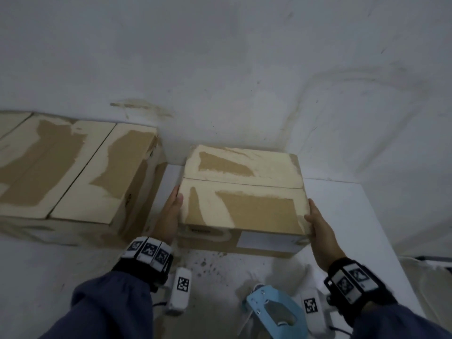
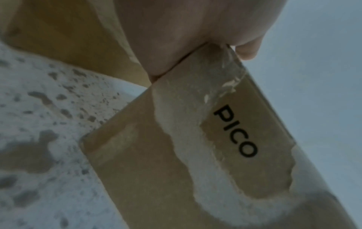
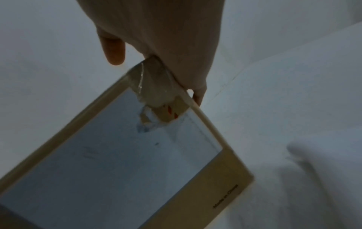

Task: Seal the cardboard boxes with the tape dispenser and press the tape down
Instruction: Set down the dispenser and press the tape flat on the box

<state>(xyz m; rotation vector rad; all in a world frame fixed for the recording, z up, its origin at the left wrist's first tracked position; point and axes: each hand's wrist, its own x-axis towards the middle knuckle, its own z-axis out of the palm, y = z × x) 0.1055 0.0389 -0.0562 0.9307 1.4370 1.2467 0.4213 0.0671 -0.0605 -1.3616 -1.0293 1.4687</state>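
1. The left hand (image 1: 168, 216) lies flat against the left side of the small cardboard box (image 1: 242, 206), fingers straight and pointing away, thumb at the top edge; in the left wrist view the palm (image 2: 172, 38) presses the box wall (image 2: 176, 155) printed "PICO"
2. The right hand (image 1: 318, 228) presses the right side of the same box with straight fingers, thumb on the top near corner; the right wrist view shows it against the corner (image 3: 156, 74) above a white label (image 3: 117, 155)
3. The box sits between the hands on the white surface (image 1: 354, 216), its two top flaps closed and meeting at a seam (image 1: 242, 183) with no fresh tape across it; torn patches mark the flaps
4. The step in hand looks like positioning or steadying this box before sealing
5. The blue tape dispenser (image 1: 276, 311) lies near the person, just this side of the box, untouched
6. Next, one hand likely must let go and fetch the dispenser while the other holds the flaps shut
7. A larger box (image 1: 73, 172) stands to the left, its seam also bare
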